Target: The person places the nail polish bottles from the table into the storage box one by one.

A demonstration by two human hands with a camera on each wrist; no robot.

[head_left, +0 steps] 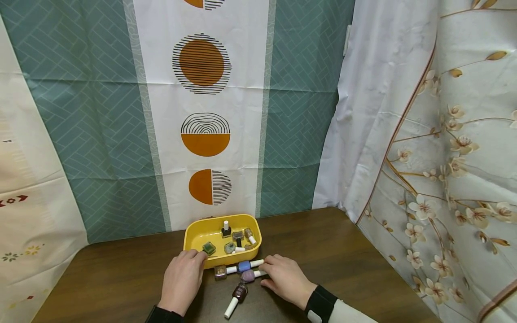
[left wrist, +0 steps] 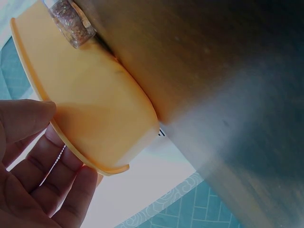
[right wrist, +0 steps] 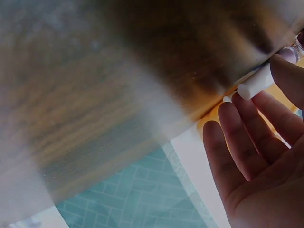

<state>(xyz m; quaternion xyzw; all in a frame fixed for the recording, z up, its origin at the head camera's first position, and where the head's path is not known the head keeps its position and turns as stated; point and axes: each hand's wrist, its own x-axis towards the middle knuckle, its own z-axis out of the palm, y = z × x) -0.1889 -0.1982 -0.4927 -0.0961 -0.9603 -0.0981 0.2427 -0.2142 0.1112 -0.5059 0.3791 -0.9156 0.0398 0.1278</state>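
My left hand (head_left: 183,280) grips the near left corner of a yellow plastic tray (left wrist: 99,104), thumb outside the wall and fingers over the rim. My right hand (head_left: 287,279) has its thumb and fingers around the white cap of a purple nail polish bottle (head_left: 248,276), which lies in front of the tray. Beside it, along the tray's near wall, lie a blue nail polish bottle (head_left: 244,266) and a glittery brown one (head_left: 220,272). Closer to me is a dark red nail polish bottle (head_left: 240,293), its white cap toward me.
Inside the tray, a black nail polish bottle (head_left: 226,231) stands upright. A green bottle (head_left: 208,248) and several others lie around it. The brown wooden table (head_left: 121,269) ends at a patterned curtain (head_left: 299,134) behind; a floral curtain (head_left: 436,215) hangs along the right side.
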